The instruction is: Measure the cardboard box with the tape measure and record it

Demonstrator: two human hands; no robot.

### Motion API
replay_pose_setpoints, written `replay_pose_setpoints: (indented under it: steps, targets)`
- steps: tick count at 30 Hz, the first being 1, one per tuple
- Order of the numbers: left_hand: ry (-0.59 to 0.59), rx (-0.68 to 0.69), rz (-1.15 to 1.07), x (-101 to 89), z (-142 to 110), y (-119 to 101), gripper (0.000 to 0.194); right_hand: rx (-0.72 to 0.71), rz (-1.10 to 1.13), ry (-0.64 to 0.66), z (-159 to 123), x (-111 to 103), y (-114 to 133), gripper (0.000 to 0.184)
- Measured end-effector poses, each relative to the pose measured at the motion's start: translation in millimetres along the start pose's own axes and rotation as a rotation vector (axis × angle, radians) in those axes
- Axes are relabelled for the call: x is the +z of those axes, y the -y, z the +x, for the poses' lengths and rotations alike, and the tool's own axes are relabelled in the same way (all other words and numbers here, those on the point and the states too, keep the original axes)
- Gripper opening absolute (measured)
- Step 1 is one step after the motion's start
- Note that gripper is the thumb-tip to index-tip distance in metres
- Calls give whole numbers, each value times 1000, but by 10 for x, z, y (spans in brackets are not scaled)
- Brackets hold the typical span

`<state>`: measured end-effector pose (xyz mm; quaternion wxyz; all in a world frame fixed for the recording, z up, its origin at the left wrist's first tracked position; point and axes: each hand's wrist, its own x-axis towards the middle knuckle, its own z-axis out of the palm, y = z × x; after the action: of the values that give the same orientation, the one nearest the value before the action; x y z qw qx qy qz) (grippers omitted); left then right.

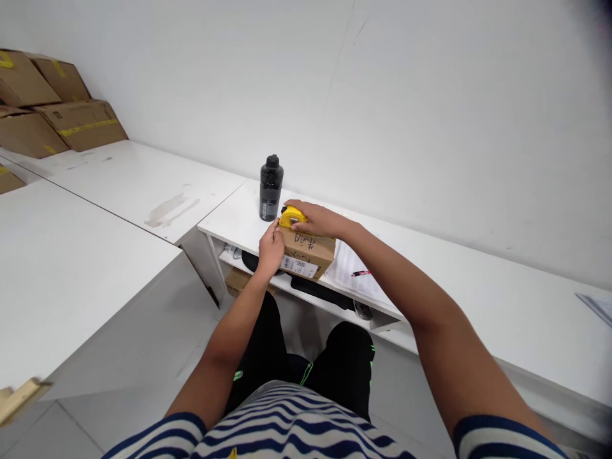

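A yellow tape measure (289,218) rests at the top of a small cardboard box (315,245), which has dark handwriting and a white label. My right hand (318,218) is wrapped around the tape measure from above and the right. My left hand (271,247) is closed at the box's left edge, its fingertips close to the front of the tape measure. What sits between those fingers is hidden. No pulled-out blade can be made out. Just behind the hands, a dark water bottle (271,190) stands upright.
Right of the box, printed paper (351,268) lies on the white desk (454,280) with a pen (361,273) on it. Dark items occupy the shelf below. Taped cartons (83,124) are stacked at the far left. A white wall rises behind the desk.
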<state>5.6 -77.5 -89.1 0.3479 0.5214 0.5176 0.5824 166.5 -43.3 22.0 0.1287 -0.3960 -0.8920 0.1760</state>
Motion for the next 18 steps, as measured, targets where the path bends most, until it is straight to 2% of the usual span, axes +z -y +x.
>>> replay_pose_setpoints:
  steps: [5, 9, 14, 18]
  targets:
    - [-38, -13, 52, 19, 12, 2, 45, 34, -17, -3, -191, -33, -63, 64]
    - [-31, -16, 48, 25, 22, -24, 45, 83, 41, -18, -581, -140, -220, 60]
    - [-46, -27, 65, 30, 45, -54, 45, 136, 71, -111, -1121, -214, -451, 56]
    - [-47, -10, 112, 29, 87, -27, 46, 199, 87, -131, -1365, -204, -583, 55]
